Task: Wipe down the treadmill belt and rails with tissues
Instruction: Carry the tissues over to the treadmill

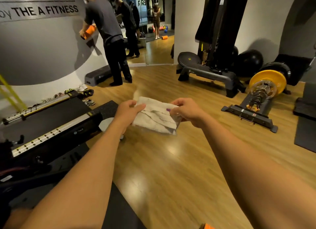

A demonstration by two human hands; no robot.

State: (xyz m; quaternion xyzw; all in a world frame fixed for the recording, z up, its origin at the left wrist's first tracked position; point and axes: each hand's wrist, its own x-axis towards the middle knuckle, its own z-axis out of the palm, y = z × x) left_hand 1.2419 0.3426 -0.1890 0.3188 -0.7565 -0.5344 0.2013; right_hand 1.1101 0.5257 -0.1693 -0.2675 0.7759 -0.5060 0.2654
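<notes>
A white tissue (156, 117), folded and smudged with grey streaks, is held out in front of me over the wooden floor. My left hand (127, 111) pinches its left edge and my right hand (185, 111) pinches its right edge. The treadmill lies low at the left: its black belt (42, 117) runs between a far silver rail (37, 105) and a near silver rail (51, 134). Both hands are to the right of the treadmill and apart from it.
A person (109, 39) stands by the grey wall holding an orange roller. Shoes (82, 90) line the wall beyond the treadmill. A black step bench (208, 75), a yellow weight plate (267, 82) and dark mats (306, 134) lie to the right. A mirror (153, 27) is at the back.
</notes>
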